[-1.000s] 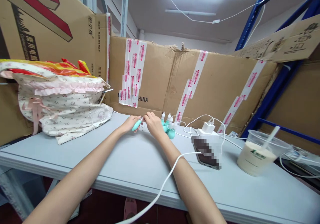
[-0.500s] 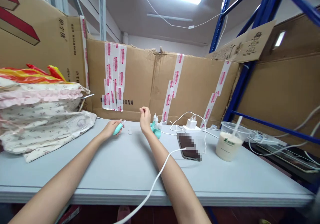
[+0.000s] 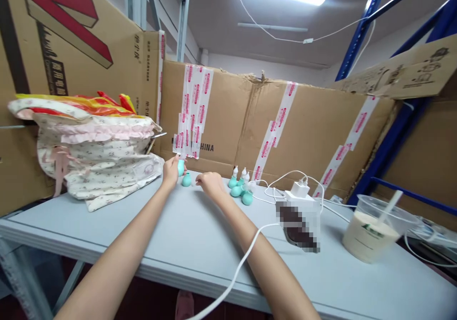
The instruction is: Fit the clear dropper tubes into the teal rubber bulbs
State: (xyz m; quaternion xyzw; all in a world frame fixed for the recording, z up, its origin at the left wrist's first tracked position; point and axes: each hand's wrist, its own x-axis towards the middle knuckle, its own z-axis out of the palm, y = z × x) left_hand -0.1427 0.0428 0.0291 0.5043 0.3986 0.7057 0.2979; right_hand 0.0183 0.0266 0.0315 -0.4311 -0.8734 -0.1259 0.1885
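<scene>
My left hand (image 3: 172, 171) is closed around a teal squeeze bulb (image 3: 181, 167), held upright just above the tabletop. A second teal bulb (image 3: 186, 180) without a visible tip stands right below it. To the right, my right hand (image 3: 211, 185) has its fingers pinched together over the table. Something small and pale may be at its fingertips, too small to name. Beyond that hand is a group of several teal bulbs (image 3: 236, 190), some fitted with clear, pointed tips (image 3: 243, 173).
A phone (image 3: 298, 227), blurred out, lies by a white charger (image 3: 300, 189) with looping cables. A cup of milky drink (image 3: 369, 234) with a straw stands at right. A floral cloth bag (image 3: 103, 158) sits at left. Cardboard (image 3: 228, 120) walls the back. A white cable (image 3: 232, 277) crosses my right forearm.
The view has swung left. My left hand has brought its bulb from tilted to upright, over another bulb. My right hand has turned from upright to pointing left, near that bulb.
</scene>
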